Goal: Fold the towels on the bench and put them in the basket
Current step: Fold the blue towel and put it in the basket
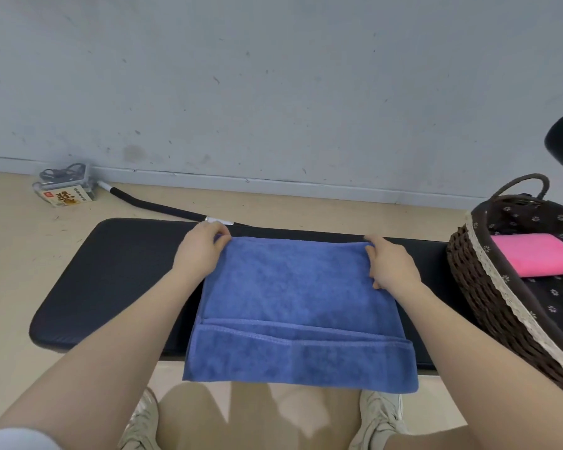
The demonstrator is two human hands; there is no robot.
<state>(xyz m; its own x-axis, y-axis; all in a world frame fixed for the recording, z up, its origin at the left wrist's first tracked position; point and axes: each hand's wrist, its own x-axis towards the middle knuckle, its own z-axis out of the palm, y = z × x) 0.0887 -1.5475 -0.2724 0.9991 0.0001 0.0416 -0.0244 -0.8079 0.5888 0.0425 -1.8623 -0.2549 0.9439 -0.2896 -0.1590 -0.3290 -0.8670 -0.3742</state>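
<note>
Over by the wall, a small clear box [65,189] is sitting on the floor, and its front label is showing the only writing in the room: one large dark Chinese character on a yellow-brown ground, too blurred from here to make out for certain. A small red square mark is sitting at the label's upper left, and a row of tiny characters is running along the top edge, but neither is reading clearly.

My soft blue cloth towel [293,287] lies on the black padded counter [127,271]. The brown woven basket [478,280], lined with little white flowers, holds a pink folded towel [533,254].
</note>
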